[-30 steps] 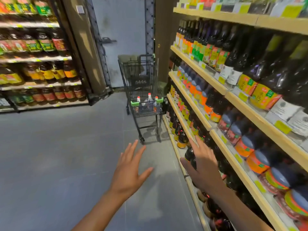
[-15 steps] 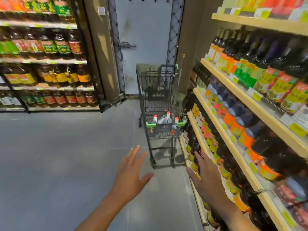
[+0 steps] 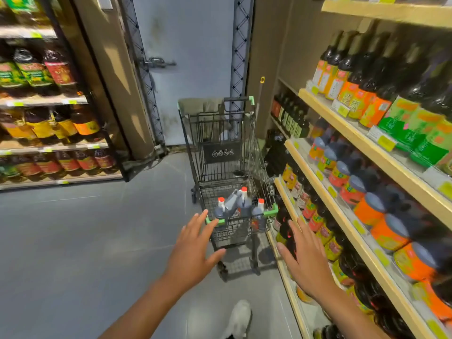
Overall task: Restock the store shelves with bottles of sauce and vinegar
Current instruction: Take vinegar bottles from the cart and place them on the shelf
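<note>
grey door (image 3: 186, 69), white shoe (image 3: 238, 319)

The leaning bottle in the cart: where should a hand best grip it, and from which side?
Probably by the neck just under its red cap, coming from above. The bottle leans among the other bottles low in the cart, whose wire walls block its sides; only its top stands free. Both the left hand and right hand are open and empty.

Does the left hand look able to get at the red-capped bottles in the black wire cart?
Probably yes. The left hand is open, its fingertips near the cart's green-trimmed rim, and the red-capped bottles lie just inside the open-topped cart with nothing covering them.
</note>
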`<state>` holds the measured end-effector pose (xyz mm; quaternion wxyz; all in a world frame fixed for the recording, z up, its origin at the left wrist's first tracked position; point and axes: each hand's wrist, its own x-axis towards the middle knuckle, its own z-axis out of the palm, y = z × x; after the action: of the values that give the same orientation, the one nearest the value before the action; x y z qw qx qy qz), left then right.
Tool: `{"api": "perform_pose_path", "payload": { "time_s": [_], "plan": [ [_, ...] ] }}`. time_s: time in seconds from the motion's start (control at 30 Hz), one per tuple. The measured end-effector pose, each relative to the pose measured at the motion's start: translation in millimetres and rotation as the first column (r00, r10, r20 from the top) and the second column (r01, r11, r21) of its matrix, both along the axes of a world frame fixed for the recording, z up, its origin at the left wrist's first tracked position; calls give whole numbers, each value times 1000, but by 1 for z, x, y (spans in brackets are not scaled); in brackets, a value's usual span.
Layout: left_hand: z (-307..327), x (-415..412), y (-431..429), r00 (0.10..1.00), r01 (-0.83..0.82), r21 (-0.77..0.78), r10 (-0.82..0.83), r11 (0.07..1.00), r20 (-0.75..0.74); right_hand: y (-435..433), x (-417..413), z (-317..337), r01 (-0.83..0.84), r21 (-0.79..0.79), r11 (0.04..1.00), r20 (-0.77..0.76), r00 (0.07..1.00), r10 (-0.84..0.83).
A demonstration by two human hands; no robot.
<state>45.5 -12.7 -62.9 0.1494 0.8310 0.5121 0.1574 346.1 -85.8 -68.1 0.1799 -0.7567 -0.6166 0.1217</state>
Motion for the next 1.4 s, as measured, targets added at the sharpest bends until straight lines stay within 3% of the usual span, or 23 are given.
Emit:
{"api": "perform_pose_path", "payload": {
  "time_s": [0.33,0.57,0.7,0.8,0.93,1.07,1.27,1.4],
  "plan": [
    [-17,55,215,998,29,-80,-33,996,-48,213,55,-45,-20,-122,992,6,1000,21],
    [-40,81,328,991,85,-180,-102,980,-91,303,66,-78,-11,-239,971,-141,990,-23],
    [-64,94,387,971,168,-249,-204,954,-124,333,63,-99,50,-345,937,-235,962,-137],
    [-91,104,445,924,259,-325,-331,910,-191,361,51,-127,184,-283,941,-224,942,-251],
    [-114,117,498,839,376,-409,-493,831,-231,382,37,-150,259,-496,829,-300,845,-444],
    [-144,122,545,783,435,-507,-590,744,-195,410,19,-181,305,-530,791,-310,799,-516],
    [-181,122,575,835,361,-629,-539,689,-111,471,26,-220,348,-604,717,-160,829,-537],
    [-198,113,581,854,372,-655,-520,658,-38,508,28,-250,328,-664,672,-165,812,-560]
  ]
}}
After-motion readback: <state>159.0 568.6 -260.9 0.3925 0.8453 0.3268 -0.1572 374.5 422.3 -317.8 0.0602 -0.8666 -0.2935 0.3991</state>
